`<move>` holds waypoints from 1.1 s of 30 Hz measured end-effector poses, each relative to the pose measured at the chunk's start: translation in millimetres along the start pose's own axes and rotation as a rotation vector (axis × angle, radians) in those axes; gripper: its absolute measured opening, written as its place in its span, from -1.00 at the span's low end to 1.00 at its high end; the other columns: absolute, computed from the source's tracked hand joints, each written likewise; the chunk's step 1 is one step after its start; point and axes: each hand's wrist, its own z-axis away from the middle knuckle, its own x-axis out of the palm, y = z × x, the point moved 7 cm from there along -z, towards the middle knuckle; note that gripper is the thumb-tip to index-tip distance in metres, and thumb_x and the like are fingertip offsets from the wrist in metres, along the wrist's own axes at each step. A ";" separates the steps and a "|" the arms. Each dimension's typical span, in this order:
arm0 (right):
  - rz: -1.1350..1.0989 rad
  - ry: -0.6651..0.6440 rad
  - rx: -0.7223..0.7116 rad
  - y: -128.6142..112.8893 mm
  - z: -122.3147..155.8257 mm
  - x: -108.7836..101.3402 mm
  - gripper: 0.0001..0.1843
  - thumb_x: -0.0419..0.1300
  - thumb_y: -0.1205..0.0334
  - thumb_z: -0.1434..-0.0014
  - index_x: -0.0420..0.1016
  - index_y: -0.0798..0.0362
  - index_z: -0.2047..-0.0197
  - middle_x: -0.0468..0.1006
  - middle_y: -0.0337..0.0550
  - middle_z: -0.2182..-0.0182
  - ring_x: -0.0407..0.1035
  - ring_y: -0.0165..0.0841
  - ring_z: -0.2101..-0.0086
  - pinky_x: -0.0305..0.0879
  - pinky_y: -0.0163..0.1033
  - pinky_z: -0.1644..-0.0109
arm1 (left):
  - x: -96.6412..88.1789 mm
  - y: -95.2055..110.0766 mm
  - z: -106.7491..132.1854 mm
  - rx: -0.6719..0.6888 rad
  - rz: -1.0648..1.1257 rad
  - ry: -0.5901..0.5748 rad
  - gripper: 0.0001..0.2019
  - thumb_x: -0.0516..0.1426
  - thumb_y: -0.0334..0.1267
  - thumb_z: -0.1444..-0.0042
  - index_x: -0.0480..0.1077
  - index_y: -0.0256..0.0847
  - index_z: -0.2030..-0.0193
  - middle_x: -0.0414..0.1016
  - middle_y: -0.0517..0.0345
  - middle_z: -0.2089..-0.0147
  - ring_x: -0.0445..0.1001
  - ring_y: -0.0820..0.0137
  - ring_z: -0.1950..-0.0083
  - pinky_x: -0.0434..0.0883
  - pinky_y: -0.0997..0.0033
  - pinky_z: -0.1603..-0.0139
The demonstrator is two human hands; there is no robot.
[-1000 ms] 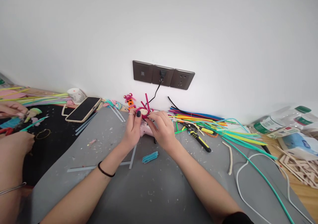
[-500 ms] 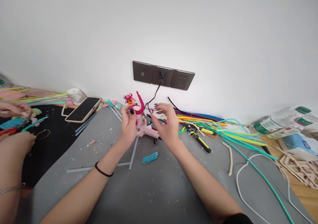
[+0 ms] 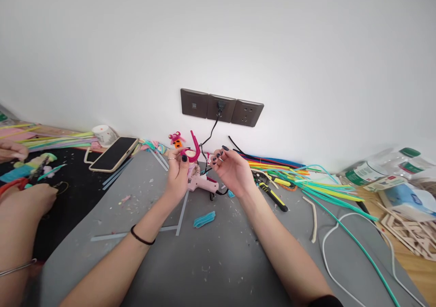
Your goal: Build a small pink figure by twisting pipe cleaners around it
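My left hand (image 3: 177, 174) is raised above the grey mat (image 3: 190, 252) and pinches a magenta pipe-cleaner piece (image 3: 192, 151) curled round a small pale disc. Its stem curves upward. Just to its right my right hand (image 3: 231, 170) is turned palm up with its fingers curled, and I cannot make out anything in them. Under both hands a pink glue gun (image 3: 203, 185) lies on the mat, its black cord (image 3: 211, 132) running up to the wall socket (image 3: 218, 108).
A small pink and orange figure (image 3: 176, 140) stands by the wall. A phone (image 3: 113, 153), yellow-handled pliers (image 3: 272, 193), a heap of coloured pipe cleaners (image 3: 299, 175) and a blue folded piece (image 3: 204, 219) lie around. Another person's hands (image 3: 20, 198) work at the far left.
My right hand let go of the magenta piece, pulled away to the right and turned palm up. My left hand lifted the piece, whose stem now curves up.
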 end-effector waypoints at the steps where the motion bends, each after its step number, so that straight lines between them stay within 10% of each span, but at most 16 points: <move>1: 0.012 0.000 -0.001 0.0 -1.0 -1.8 -0.84 0.34 0.21 -0.10 0.42 0.02 0.41 0.53 -0.20 0.40 0.40 -0.38 0.38 0.47 -0.22 0.19 | 0.2 0.6 0.2 0.012 -0.023 -0.006 -0.58 0.19 0.22 -0.24 0.36 -0.04 -0.01 0.52 0.11 0.08 0.51 0.39 0.06 0.46 0.40 0.03; 22: 0.345 0.034 -0.118 -10.1 -7.5 -19.3 -0.55 0.55 -0.04 0.08 0.44 0.02 0.38 0.54 -0.27 0.47 0.42 -0.42 0.43 0.46 -0.23 0.22 | 6.6 -8.8 6.8 0.012 -0.056 -0.064 -0.57 0.14 0.24 -0.26 0.29 -0.03 0.00 0.50 0.06 0.12 0.50 0.37 0.23 0.53 0.32 0.24; 33: 0.493 0.407 -0.296 -16.5 3.1 -80.5 -0.42 0.61 -0.12 0.36 0.39 0.01 0.51 0.56 -0.29 0.59 0.44 -0.40 0.52 0.36 -0.24 0.32 | 8.4 -27.5 12.3 0.030 -0.117 -0.117 -0.58 0.12 0.20 -0.30 0.30 -0.07 -0.03 0.52 0.01 0.07 0.53 0.29 0.04 0.46 0.19 -0.03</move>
